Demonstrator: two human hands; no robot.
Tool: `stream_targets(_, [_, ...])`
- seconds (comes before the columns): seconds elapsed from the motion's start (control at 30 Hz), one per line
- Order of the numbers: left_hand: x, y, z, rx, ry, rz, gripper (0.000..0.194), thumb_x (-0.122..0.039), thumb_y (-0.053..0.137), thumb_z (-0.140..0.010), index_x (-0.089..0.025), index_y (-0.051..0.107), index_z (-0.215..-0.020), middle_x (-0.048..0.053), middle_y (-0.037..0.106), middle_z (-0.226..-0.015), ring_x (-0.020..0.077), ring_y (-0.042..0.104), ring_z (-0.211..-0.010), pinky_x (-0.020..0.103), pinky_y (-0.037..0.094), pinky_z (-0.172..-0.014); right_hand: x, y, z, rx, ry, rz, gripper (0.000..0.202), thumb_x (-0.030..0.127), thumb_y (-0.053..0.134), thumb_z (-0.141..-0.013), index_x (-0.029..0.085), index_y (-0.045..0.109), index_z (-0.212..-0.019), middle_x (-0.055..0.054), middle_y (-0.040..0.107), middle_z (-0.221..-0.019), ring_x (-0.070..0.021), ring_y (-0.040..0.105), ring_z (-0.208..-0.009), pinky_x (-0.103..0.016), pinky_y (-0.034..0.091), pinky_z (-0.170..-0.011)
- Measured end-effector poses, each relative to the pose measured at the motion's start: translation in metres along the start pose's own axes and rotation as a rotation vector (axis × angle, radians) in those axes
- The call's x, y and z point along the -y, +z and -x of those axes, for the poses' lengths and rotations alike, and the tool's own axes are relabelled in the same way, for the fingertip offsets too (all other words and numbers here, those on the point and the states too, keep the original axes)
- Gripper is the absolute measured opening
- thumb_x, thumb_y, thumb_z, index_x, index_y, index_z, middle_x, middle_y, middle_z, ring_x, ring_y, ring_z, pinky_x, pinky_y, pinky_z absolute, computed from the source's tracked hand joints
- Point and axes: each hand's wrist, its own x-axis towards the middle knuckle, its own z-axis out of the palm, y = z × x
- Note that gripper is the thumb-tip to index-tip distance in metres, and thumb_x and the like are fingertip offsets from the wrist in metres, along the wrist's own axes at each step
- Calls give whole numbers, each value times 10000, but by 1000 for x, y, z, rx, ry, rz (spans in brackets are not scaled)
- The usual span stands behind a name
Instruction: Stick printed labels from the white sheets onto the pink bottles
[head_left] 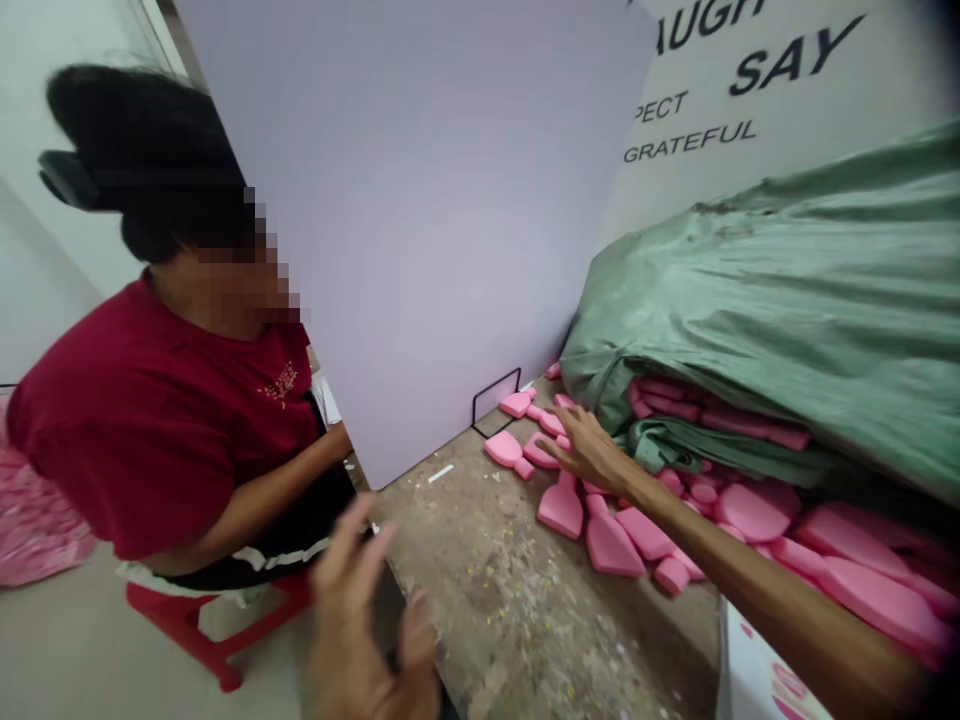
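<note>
My right hand [583, 445] stretches out over a group of pink paddle-shaped pieces, each with a short neck. Its fingers are spread and seem to touch a pink piece [541, 450]; none is clearly gripped. Other pink pieces lie close by, one [561, 508] just below the hand and another [505, 452] to its left. My left hand [371, 610] is raised near the table's left edge, blurred by motion. Its fingers are apart and nothing shows in them.
A green sack [757, 270] lies on the right, its mouth spilling pink pieces onto the worn table [517, 600]. A pale upright panel [420, 220] with a black wire bracket [496, 402] stands behind. To the left, a person [172, 400] sits on a red stool [180, 620].
</note>
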Motion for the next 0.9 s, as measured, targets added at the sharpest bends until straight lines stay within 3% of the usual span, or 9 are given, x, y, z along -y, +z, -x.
stream_targets(0.13, [23, 88, -10, 390, 13, 109, 360, -197, 463, -882, -198, 482, -1242, 117, 507, -1302, 248, 471, -1223, 451, 404, -1015, -4, 35, -57, 3, 111, 29, 731, 519, 547, -811, 88, 342, -1365, -252, 436, -1296, -366, 386, -1220, -471, 353, -936])
stream_targets(0.2, [32, 123, -20, 494, -42, 134, 390, -221, 464, -880, -180, 456, -1268, 134, 496, -1309, 247, 462, -1230, 455, 395, -1023, -5, 43, -71, 19, 148, 36, 848, 591, 583, -759, 115, 295, -1400, -261, 392, -1336, -394, 363, -1233, -487, 350, -924])
stream_targets(0.4, [48, 192, -45, 691, -64, 147, 450, -289, 542, -830, -116, 473, -1239, 176, 496, -1283, 276, 436, -1230, 448, 367, -1021, -12, 58, -94, 102, 239, 41, 981, 724, 578, -669, 187, 265, -1428, -260, 321, -1383, -429, 361, -1228, -515, 344, -911])
stream_targets(0.5, [53, 215, -45, 722, -74, 119, 518, -328, 546, -826, -81, 449, -1271, 197, 462, -1320, 288, 399, -1258, 439, 343, -1037, -19, 62, -100, 144, 256, 35, 912, 730, 543, -692, 168, 346, -1382, -247, 405, -1312, -411, 417, -1183, -506, 357, -895])
stream_targets(0.6, [53, 224, -39, 742, -73, 95, 542, -352, 528, -840, -43, 448, -1277, 210, 470, -1308, 294, 396, -1247, 436, 322, -1046, -21, 59, -93, 171, 228, 35, 799, 686, 543, -730, 148, 430, -1309, -222, 498, -1193, -373, 478, -1116, -471, 371, -882])
stream_targets(0.67, [47, 218, -31, 758, -73, 102, 491, -347, 518, -848, -61, 483, -1246, 190, 512, -1257, 288, 426, -1208, 439, 339, -1028, -17, 54, -78, 185, 178, 35, 763, 639, 572, -738, 140, 430, -1298, -208, 515, -1162, -349, 487, -1099, -437, 374, -878])
stream_targets(0.77, [24, 191, -7, 765, -99, 109, 443, -327, 501, -857, -90, 495, -1232, 177, 526, -1228, 287, 446, -1182, 465, 349, -1010, -3, 45, -42, 220, 54, 16, 708, 541, 642, -719, 151, 440, -1273, -175, 533, -1134, -307, 505, -1065, -384, 377, -873])
stream_targets(0.9, [-16, 141, 41, 732, -181, 163, 475, -320, 446, -886, -107, 421, -1310, 204, 424, -1345, 304, 361, -1280, 512, 294, -1048, 18, 31, 18, 245, -81, -33, 684, 442, 691, -675, 170, 449, -1254, -150, 540, -1107, -277, 533, -988, -366, 401, -842])
